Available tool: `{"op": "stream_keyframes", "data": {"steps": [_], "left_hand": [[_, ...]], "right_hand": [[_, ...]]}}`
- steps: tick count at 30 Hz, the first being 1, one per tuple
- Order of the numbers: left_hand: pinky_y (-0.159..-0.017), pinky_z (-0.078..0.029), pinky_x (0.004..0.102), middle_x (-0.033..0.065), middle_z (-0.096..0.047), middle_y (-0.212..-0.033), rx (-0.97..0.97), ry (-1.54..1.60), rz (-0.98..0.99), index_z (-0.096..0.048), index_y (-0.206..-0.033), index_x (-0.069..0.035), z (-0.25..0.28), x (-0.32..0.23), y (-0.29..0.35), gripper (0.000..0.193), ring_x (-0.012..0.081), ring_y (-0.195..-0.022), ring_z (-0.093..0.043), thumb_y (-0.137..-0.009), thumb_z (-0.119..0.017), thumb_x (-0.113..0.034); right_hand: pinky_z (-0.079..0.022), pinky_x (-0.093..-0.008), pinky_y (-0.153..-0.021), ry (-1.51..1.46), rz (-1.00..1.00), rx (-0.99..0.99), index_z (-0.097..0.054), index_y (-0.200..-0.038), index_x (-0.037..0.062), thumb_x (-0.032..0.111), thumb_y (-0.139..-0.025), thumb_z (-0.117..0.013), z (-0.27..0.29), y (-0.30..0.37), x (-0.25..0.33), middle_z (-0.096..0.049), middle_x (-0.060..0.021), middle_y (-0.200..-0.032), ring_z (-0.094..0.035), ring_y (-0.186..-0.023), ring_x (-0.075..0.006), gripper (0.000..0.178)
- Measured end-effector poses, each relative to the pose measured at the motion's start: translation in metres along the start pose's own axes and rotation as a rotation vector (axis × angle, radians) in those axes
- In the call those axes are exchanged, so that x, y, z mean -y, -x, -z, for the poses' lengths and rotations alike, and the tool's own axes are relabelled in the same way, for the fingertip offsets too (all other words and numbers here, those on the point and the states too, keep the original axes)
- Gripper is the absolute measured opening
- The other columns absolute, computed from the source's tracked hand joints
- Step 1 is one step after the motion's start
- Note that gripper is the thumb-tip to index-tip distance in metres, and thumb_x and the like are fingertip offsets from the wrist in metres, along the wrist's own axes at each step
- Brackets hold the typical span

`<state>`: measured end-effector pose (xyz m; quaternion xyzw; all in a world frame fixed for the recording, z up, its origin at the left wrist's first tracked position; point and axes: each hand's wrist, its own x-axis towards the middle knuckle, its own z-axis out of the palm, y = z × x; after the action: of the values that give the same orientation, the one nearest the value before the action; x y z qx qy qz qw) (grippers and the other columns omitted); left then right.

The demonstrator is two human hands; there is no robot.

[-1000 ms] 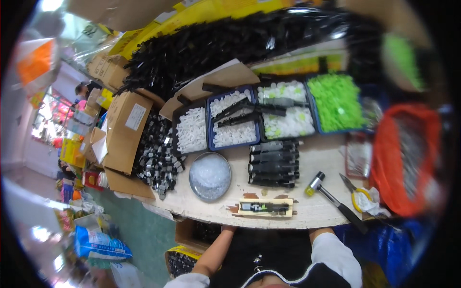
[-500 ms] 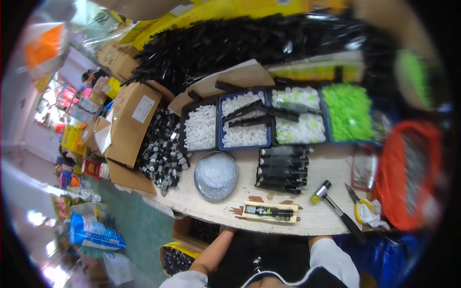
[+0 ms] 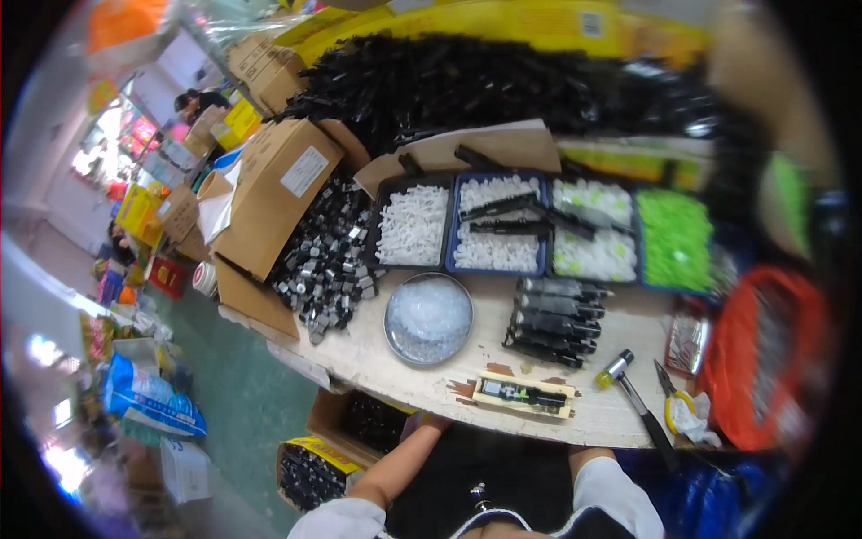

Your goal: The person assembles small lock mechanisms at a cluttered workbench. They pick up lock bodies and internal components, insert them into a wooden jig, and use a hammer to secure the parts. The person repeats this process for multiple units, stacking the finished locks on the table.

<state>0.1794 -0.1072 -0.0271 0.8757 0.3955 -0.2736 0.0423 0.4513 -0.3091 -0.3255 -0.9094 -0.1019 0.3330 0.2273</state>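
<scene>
My left forearm [image 3: 401, 463] rises from the lower edge to the table's near edge [image 3: 422, 388], and the hand is hidden under the tabletop. Of my right arm only a white sleeve [image 3: 611, 490] and a bit of forearm show; that hand is hidden too. On the table just above them lies a small wooden jig [image 3: 523, 395] with a black part in it. Behind it are a round metal bowl [image 3: 429, 317] of clear small pieces and a stack of black parts [image 3: 555, 322]. A hammer [image 3: 633, 395] lies to the right.
Trays of white pieces [image 3: 498, 225] and green pieces [image 3: 673, 238] stand behind, before a big heap of black parts [image 3: 467, 81]. Cardboard boxes [image 3: 269, 193] and loose dark parts [image 3: 328, 260] sit left. Yellow-handled pliers [image 3: 673, 404] and an orange basket [image 3: 763, 359] are right. A box of black parts [image 3: 310, 472] is on the floor.
The view has swung a little, so the table sits lower and further right in the picture. Nothing on the table has moved, and both forearms stay at the near edge.
</scene>
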Motion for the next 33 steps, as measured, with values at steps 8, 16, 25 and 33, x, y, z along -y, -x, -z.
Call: {"op": "stream_keyframes", "data": {"steps": [8, 16, 25, 33], "left_hand": [[-0.074, -0.047, 0.0369, 0.0087, -0.060, -0.090, -0.649, 0.314, -0.068, -0.059, -0.095, -0.009, -0.139, 0.007, -0.073, 0.023, 0.0211, -0.084, -0.058, -0.086, -0.044, -0.024], [-0.083, -0.044, 0.0388, 0.0099, -0.061, -0.099, -1.161, 0.697, 0.005, -0.061, -0.101, -0.009, -0.146, 0.000, -0.074, 0.024, 0.0262, -0.093, -0.057, -0.082, -0.052, -0.022], [-0.075, -0.044, 0.0399, 0.0124, -0.061, -0.090, -1.176, 0.723, -0.010, -0.062, -0.094, -0.010, -0.114, -0.017, -0.068, 0.021, 0.0280, -0.084, -0.057, -0.079, -0.054, -0.022], [-0.091, -0.036, 0.0460, 0.0186, -0.056, -0.111, -1.200, 1.101, 0.055, -0.058, -0.108, -0.004, -0.145, 0.004, -0.074, 0.037, 0.0364, -0.106, -0.050, -0.082, -0.053, -0.029]], "right_hand": [[-0.049, -0.0387, -0.064, -0.370, -0.012, 0.031, -0.061, -0.091, 0.0074, 0.027, -0.082, -0.054, 0.015, -0.034, 0.021, -0.063, -0.0025, -0.077, -0.059, -0.067, -0.0286, 0.023], [-0.049, -0.0385, -0.062, -0.715, -0.061, 0.495, -0.062, -0.090, 0.0078, 0.027, -0.081, -0.055, 0.076, -0.011, -0.028, -0.063, -0.0007, -0.074, -0.060, -0.064, -0.0280, 0.022], [-0.049, -0.0392, -0.066, 0.706, 0.847, 0.011, -0.057, -0.069, 0.0060, 0.024, -0.075, -0.057, 0.091, 0.034, -0.096, -0.058, -0.0120, -0.063, -0.062, -0.073, -0.0311, 0.019], [-0.049, -0.0397, -0.066, 0.537, 0.611, 0.107, -0.058, -0.070, 0.0063, 0.025, -0.075, -0.056, 0.089, 0.039, -0.092, -0.058, -0.0126, -0.064, -0.061, -0.073, -0.0316, 0.019]]}}
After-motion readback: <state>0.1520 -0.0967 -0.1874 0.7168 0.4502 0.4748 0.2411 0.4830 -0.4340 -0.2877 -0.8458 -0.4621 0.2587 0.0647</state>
